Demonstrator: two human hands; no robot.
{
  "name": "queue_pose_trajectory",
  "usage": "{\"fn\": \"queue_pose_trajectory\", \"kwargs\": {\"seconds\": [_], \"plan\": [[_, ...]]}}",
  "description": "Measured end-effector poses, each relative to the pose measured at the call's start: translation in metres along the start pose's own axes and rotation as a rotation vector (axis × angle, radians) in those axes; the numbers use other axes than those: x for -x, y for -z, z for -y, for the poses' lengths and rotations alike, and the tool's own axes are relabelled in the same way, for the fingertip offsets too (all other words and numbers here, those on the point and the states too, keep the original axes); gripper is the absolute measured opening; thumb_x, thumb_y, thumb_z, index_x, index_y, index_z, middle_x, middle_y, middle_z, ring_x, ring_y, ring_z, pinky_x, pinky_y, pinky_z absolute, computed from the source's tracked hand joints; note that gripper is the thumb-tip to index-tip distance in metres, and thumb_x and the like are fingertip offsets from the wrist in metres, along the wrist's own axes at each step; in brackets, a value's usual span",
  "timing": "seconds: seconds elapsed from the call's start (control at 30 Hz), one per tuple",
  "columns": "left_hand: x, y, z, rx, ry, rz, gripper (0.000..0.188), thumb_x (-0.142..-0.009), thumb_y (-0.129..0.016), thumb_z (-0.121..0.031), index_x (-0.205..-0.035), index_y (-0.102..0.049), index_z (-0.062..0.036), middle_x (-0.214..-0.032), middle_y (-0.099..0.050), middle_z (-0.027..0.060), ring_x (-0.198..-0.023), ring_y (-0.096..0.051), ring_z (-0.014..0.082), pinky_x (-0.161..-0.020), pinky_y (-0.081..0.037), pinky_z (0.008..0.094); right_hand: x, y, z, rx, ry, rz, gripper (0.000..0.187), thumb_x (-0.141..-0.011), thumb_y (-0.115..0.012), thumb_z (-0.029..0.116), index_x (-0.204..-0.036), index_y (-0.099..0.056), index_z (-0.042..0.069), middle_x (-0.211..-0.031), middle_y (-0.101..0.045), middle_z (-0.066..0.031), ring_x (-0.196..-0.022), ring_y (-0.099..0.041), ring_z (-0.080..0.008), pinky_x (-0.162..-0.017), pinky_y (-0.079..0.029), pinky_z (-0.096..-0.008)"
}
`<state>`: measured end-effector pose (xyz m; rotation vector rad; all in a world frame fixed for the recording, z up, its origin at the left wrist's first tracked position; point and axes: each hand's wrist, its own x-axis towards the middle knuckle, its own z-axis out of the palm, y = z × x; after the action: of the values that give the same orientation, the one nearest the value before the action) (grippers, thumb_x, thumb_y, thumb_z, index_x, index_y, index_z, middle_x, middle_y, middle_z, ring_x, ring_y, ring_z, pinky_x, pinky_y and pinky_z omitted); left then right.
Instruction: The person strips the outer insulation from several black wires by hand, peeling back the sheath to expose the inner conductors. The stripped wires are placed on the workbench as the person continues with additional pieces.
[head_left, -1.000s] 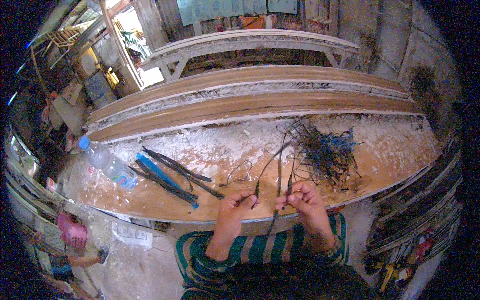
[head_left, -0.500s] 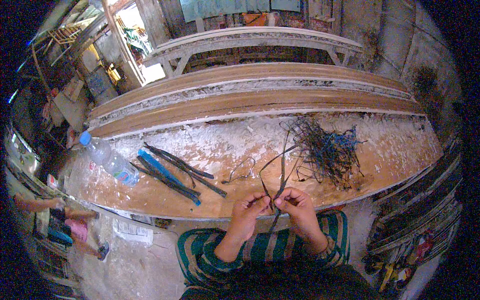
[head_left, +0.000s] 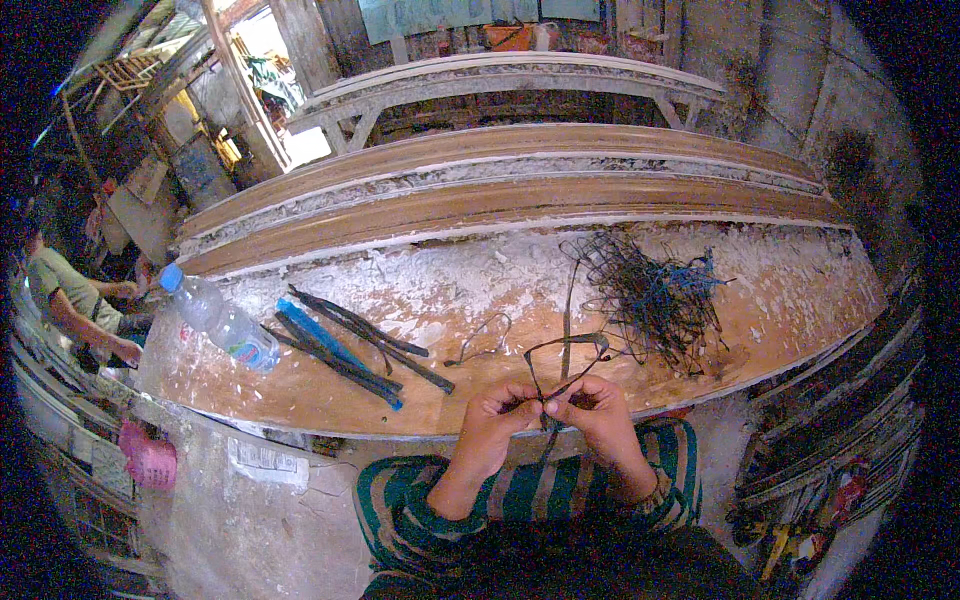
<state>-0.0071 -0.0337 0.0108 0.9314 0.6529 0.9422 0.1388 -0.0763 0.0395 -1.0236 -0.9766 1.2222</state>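
Across the lower half of the view spreads a wide wooden surface [head_left: 250,400] with white flakes on it. On it, toward one o'clock from the hands, lies a tangled pile [head_left: 660,310] of dark and blue strands. Toward nine o'clock are flat lengths [head_left: 318,332], blue and dark, and just beyond them a clear bottle [head_left: 230,330] is lying. At the near edge, the left hand [head_left: 497,415] and the right hand [head_left: 597,412] almost touch, each closed in a fine pinch of thumb and fingers on the dark strip [head_left: 531,368]. This strip makes a loop toward twelve o'clock; whether the straight piece passing there belongs to it, I cannot tell. I judge it very light, soft and bendable, perhaps a little slippery, so it is best taken close to the crossing, between the fingertips.
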Motion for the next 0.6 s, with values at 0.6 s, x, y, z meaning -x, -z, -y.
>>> {"fn": "queue_pose_trajectory", "kwargs": {"seconds": [0.6], "plan": [[-0.0001,0.0004,-0.0012,-0.112,-0.052,0.054,0.011,-0.076,-0.064,-0.007,-0.085,-0.06,-0.0015,-0.076,-0.059,0.0017,-0.067,-0.053,0.0087,-0.06,-0.042,0.0221,0.0005,-0.0022,0.0034,0.068,0.033,-0.025,0.016,-0.07,-0.069,0.003,-0.075,-0.054,0.007,-0.074,-0.055,0.0009,-0.07,-0.051,-0.0069,-0.065,-0.042,-0.0216]]}}
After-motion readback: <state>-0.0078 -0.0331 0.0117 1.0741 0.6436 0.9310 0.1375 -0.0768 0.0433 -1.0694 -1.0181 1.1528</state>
